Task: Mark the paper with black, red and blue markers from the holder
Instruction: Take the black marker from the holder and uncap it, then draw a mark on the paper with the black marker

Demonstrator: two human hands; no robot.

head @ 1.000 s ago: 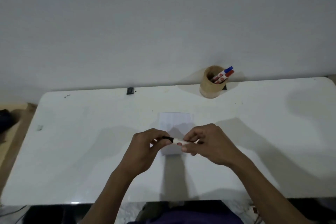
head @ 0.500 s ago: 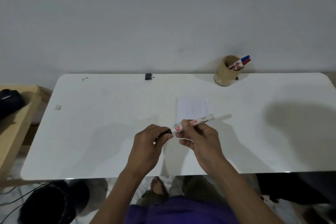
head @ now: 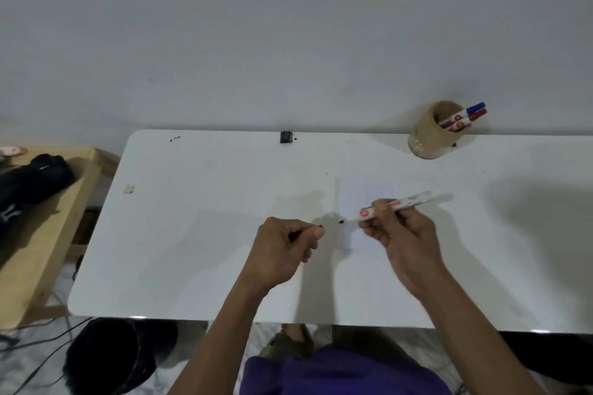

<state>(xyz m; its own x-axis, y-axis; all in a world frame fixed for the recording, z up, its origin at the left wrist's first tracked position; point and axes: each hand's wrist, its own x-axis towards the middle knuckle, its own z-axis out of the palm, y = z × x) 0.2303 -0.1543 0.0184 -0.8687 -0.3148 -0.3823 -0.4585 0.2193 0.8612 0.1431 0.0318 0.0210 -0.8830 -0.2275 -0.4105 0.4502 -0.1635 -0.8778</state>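
My right hand (head: 401, 234) grips the white-bodied black marker (head: 407, 202), uncapped, its black tip pointing left just off the left edge of the paper (head: 365, 196). My left hand (head: 285, 247) is closed around the black cap (head: 293, 236), a short way left of the marker tip. The small white paper lies flat on the white table (head: 192, 234), partly under my right hand. The tan round holder (head: 430, 138) stands at the table's back right against the wall, with the blue marker (head: 471, 110) and the red marker (head: 474, 116) leaning out of it.
A small black object (head: 286, 136) sits at the table's back edge. A wooden bench (head: 41, 234) with a dark bag (head: 29, 183) stands to the left. A black bin (head: 109, 356) and cables lie on the floor below the table's front edge.
The cap has come off the black marker. My hands have drawn apart, left hand with the cap, right hand carrying the marker rightwards over the paper. The view has shifted left.
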